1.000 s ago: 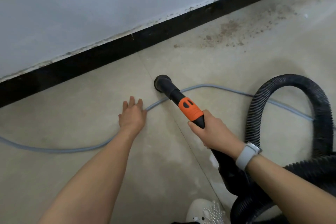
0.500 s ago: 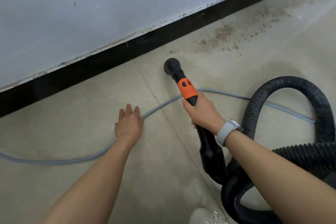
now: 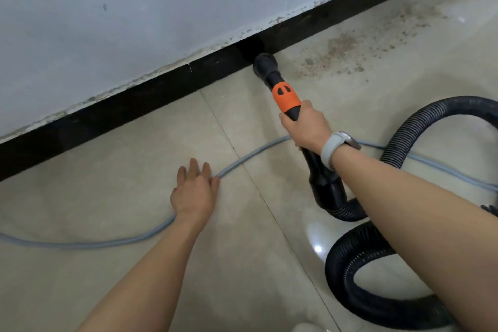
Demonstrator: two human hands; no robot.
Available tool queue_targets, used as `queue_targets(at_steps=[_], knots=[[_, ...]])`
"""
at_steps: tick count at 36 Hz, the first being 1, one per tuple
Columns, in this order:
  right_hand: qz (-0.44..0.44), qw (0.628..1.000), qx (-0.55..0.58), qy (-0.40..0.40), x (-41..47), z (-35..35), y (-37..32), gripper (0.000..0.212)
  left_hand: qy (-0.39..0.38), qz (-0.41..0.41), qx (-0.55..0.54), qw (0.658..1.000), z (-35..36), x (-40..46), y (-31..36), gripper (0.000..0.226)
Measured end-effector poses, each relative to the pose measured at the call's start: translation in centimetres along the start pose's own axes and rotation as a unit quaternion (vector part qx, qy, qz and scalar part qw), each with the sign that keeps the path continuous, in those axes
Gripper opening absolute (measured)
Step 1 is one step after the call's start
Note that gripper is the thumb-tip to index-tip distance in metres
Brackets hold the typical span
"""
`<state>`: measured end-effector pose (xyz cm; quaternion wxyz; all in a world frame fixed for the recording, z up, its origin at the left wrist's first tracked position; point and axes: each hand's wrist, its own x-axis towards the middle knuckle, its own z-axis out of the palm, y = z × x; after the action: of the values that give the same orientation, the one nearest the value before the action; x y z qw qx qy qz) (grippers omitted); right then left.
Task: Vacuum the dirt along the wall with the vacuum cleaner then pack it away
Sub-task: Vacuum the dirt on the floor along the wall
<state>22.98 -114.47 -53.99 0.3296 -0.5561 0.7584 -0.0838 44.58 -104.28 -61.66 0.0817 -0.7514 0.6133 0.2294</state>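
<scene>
The person's right hand (image 3: 305,127) is wrapping its fingers firmly round the black plastic vacuum wand with an orange collar (image 3: 287,101), gripping it just behind the orange part. A pale grey watch strap (image 3: 332,149) is sitting on that wrist. The round black nozzle (image 3: 265,65) at the far end of the wand is pressing against the glossy black skirting strip (image 3: 151,94), where the floor is meeting the rough, flaking grey-white plaster wall (image 3: 134,13). Just to the right of the nozzle, a grainy brown patch of dirt (image 3: 347,54) is lying on the smooth beige floor tiles (image 3: 107,197), spreading along the skirting toward the far right.

The left hand (image 3: 194,194) is resting flat on the tiles with straight, relaxed fingers, holding nothing. Its right edge is touching a thin, smooth grey cable (image 3: 248,158), which is running in a long curve from the left edge, under the hand, and away to the right behind the wand.

The ribbed black flexible hose (image 3: 420,121) is leaving the near end of the wand and making wide loops on the floor at the right.
</scene>
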Motion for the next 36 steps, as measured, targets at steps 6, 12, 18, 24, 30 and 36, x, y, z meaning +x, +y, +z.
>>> queue_targets(at_steps=[6, 12, 18, 24, 30, 36], knots=[[0.037, 0.997, 0.070, 0.009, 2.5, -2.7, 1.1, 0.040, -0.006, -0.023, -0.014, 1.000, 0.2, 0.1, 0.5, 0.047], [0.000, 0.998, 0.059, -0.026, 1.6, -1.2, 0.6, 0.035, -0.008, -0.030, -0.009, 0.999, 0.4, 0.1, 0.6, 0.049], [-0.057, 0.993, 0.046, -0.093, -0.2, -0.3, -0.1, 0.030, -0.010, -0.028, -0.010, 0.999, 0.4, 0.3, 0.5, 0.048], [-0.069, 0.991, 0.013, -0.112, -1.2, 0.0, -0.2, 0.028, -0.016, -0.027, -0.020, 0.999, 0.6, 0.5, 0.2, 0.044], [0.020, 0.986, 0.159, -0.055, -0.3, -2.6, 2.6, 0.022, -0.019, -0.028, -0.027, 0.999, 0.6, 0.7, 0.3, 0.043], [0.084, 0.967, 0.241, -0.007, -0.4, -3.0, 3.9, 0.020, -0.021, -0.028, -0.033, 0.999, 0.7, 0.5, 0.1, 0.043]])
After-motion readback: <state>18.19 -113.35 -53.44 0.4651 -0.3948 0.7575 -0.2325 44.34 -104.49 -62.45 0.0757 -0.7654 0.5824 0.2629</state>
